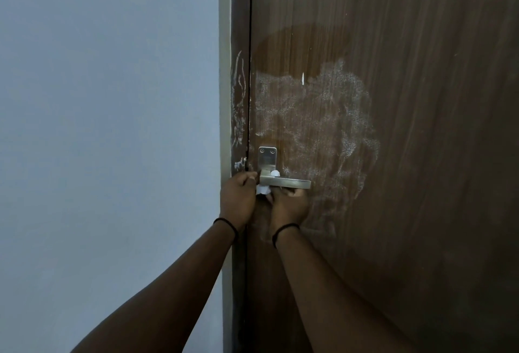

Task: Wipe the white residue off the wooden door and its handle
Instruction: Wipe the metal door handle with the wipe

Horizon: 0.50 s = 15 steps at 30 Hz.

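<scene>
Both hands, the left hand and right hand, pinch a white tissue under the handle to scrub it, while residue spreads at twelve o'clock on the door.

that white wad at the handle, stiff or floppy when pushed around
Probably floppy: the white wad looks crumpled and bunched between the left hand and right hand. Likely light, as fingertips alone seem to hold it. It should squash against the metal handle rather than slide.
</scene>
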Tool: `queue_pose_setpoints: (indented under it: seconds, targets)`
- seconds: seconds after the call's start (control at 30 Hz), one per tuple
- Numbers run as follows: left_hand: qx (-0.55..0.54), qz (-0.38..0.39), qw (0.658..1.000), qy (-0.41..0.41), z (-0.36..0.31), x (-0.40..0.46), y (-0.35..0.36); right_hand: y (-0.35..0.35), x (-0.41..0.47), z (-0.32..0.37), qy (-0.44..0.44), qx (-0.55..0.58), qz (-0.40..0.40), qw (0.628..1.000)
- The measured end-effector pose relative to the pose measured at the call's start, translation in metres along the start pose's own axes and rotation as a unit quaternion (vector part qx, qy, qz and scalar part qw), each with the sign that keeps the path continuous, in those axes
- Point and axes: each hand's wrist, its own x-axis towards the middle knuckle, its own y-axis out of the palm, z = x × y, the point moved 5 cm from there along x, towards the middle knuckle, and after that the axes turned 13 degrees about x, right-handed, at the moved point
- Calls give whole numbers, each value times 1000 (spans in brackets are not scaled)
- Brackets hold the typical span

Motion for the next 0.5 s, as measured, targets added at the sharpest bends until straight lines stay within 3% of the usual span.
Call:
queue_pose_setpoints:
  seconds: [0.13,0.27,0.37,0.5]
  targets:
    - [27,-13,999,-27,16,-4,6,-11,-2,-15,-5,-125,13,992]
    - [1,13,998,-64,27,-12,17,-3,1,-13,-23,-133,25,991]
    - [25,-10,998,-51,24,-12,14,0,1,-11,-32,-92,4,995]
    - [70,-28,996,-56,21,-8,11,1,-2,-29,15,-122,26,992]
